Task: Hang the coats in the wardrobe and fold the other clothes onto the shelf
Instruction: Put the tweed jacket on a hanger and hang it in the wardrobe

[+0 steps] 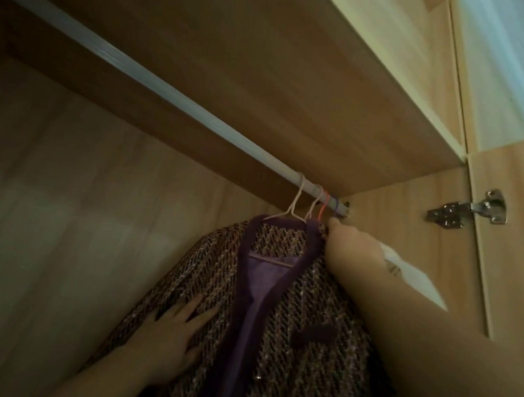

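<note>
Coat [304,309] among 4 hangers [296,200], 1 rail [136,73].

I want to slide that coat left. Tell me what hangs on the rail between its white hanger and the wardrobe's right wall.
Head view: three more hooks crowd the rail between the white hanger and the right wall: whitish, pink, purple. The right hand reaches just below them.

No readable text, label, brand or number shows anywhere. The white tag [410,275] at the right is blurred, with only a faint unreadable mark.
</note>
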Motion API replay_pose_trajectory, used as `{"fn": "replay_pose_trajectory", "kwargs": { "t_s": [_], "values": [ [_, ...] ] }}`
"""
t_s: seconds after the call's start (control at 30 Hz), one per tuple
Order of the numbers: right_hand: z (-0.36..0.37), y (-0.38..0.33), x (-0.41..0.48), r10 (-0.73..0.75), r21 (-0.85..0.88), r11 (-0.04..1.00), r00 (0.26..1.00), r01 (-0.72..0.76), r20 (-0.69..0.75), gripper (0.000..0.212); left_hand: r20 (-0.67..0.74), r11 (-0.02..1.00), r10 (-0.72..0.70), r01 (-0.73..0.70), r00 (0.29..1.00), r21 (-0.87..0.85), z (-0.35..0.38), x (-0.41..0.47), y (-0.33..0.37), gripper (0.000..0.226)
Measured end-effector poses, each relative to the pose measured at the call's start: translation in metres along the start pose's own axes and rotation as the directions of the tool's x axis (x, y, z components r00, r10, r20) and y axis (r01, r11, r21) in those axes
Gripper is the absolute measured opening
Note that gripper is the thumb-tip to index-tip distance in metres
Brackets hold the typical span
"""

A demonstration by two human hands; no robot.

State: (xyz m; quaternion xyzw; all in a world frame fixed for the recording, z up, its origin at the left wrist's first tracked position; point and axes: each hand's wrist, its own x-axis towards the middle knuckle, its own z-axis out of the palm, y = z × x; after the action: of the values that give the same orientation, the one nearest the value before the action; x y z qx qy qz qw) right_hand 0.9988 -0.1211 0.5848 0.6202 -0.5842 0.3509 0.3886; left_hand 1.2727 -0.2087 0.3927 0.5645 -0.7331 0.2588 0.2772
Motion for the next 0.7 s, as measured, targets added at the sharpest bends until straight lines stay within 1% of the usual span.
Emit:
{"fn": "replay_pose_trajectory", "kwargs": {
  "t_s": [0.1,0.2,0.3,0.4,0.47,0.57,0.63,0.7],
  "values": [
    [0.002,0.002,-0.012,-0.002,-0.031,1.0,1.0,0.002,-0.008,0.026,0.023,1.0,-0.015,0.015,1.0,-0.01,0.006,-0.011,0.001,0.078],
    [0.004,0.001,-0.026,-0.045,-0.074,0.997,0.996,0.039,-0.077,0.03,0.023,0.999,-0.02,0.021,1.0,-0.034,0.006,-0.023,0.004,0.078],
    [0.007,-0.003,-0.054,-0.089,-0.138,0.987,0.995,0.081,-0.051,0.053,0.016,0.999,-0.03,0.031,0.999,-0.045,0.004,-0.039,0.004,0.079],
    [0.008,-0.005,-0.099,-0.137,-0.224,0.966,0.991,0.131,-0.01,0.066,0.026,0.998,-0.057,0.057,0.998,-0.025,0.002,-0.066,0.01,0.08],
    [0.01,-0.002,-0.139,-0.164,-0.163,0.973,0.986,0.165,0.022,0.068,0.013,0.996,-0.079,0.079,0.997,-0.034,-0.005,-0.089,0.022,0.079],
    [0.006,0.008,-0.214,-0.187,0.021,0.982,0.982,0.187,0.008,0.063,-0.015,0.992,-0.094,0.093,0.995,-0.091,-0.028,-0.132,0.058,0.074],
    [-0.004,0.022,-0.269,-0.169,0.078,0.983,0.985,0.167,0.02,0.061,-0.039,0.988,-0.08,0.074,0.996,-0.138,-0.047,-0.166,0.098,0.07],
    [-0.02,0.046,-0.324,-0.123,0.122,0.986,0.989,0.113,0.079,0.061,-0.051,0.979,-0.046,0.034,0.998,-0.202,-0.061,-0.203,0.147,0.068]
  ]
}}
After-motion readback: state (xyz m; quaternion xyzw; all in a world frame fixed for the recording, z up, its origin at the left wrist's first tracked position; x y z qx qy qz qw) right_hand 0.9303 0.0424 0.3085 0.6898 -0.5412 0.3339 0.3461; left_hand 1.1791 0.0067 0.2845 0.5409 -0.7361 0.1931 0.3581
